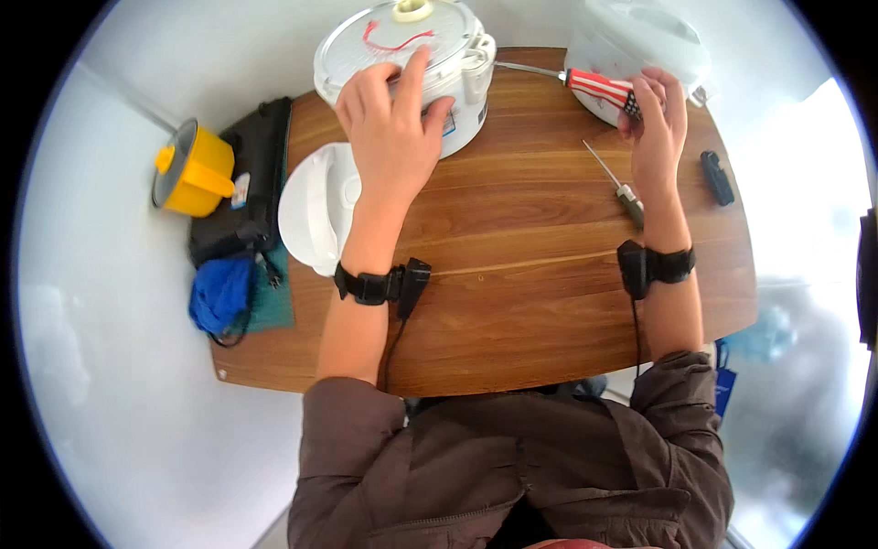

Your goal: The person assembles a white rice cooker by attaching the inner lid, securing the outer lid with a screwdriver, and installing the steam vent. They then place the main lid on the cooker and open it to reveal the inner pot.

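Observation:
A white rice cooker (466,110) stands at the back left, a red cord (398,44) lying across its round, pale top. My left hand (389,119) is spread over the near side of the cooker, its fingertips at the rim and its thumb by the side wall. My right hand (657,123) is closed around the red-and-white striped handle of a screwdriver (599,85). Its metal shaft points left, with the tip close to the cooker's right side. A second screwdriver (626,198) lies on the wooden table (512,274), just left of my right wrist.
At the back right is a pale, rounded casing (631,46). Left of my left forearm lies a white round cover (306,215). A black bag (261,165), yellow pot (206,169) and blue cloth (222,295) sit along the left edge. A small black piece (717,178) lies far right.

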Action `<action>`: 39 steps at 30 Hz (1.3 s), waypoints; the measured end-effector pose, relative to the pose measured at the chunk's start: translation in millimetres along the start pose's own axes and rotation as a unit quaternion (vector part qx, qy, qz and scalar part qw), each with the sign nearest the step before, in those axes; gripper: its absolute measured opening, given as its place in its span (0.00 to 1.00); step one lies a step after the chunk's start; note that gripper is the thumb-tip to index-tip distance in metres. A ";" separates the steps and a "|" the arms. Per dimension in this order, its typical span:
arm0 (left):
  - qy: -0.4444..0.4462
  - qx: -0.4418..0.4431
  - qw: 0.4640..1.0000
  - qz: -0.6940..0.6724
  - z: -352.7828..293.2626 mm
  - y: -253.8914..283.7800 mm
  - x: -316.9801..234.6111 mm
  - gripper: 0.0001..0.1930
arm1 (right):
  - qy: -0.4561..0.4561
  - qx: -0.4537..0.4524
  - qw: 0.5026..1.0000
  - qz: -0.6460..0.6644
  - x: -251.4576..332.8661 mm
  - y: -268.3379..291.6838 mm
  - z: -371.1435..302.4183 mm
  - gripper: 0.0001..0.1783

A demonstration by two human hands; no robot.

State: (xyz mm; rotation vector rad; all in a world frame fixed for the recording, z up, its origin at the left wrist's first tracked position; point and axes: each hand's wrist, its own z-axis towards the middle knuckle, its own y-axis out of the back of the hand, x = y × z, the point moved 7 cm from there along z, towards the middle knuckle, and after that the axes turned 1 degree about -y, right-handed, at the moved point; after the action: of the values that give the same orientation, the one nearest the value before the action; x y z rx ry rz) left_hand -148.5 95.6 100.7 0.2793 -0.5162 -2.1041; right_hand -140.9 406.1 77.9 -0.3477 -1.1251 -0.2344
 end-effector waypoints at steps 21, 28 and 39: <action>-0.010 0.029 0.997 0.065 -2.7 -11.7 -13.1 0.28 | 0.105 0.050 0.966 -0.232 35.2 2.3 -0.9 0.21; -0.006 0.032 0.998 0.061 -1.9 -13.3 -12.8 0.29 | 0.054 0.079 0.964 -0.250 13.5 4.5 2.1 0.23; -0.011 0.029 0.997 0.066 -2.9 -14.7 -14.0 0.30 | -0.008 0.059 0.990 -0.127 0.3 2.9 8.2 0.18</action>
State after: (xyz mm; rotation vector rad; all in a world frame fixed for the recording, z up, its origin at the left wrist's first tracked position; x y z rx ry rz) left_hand -150.6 113.8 91.3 0.2481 -0.5948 -1.9675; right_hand -146.6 412.0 80.9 -0.0994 -1.1927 -0.3878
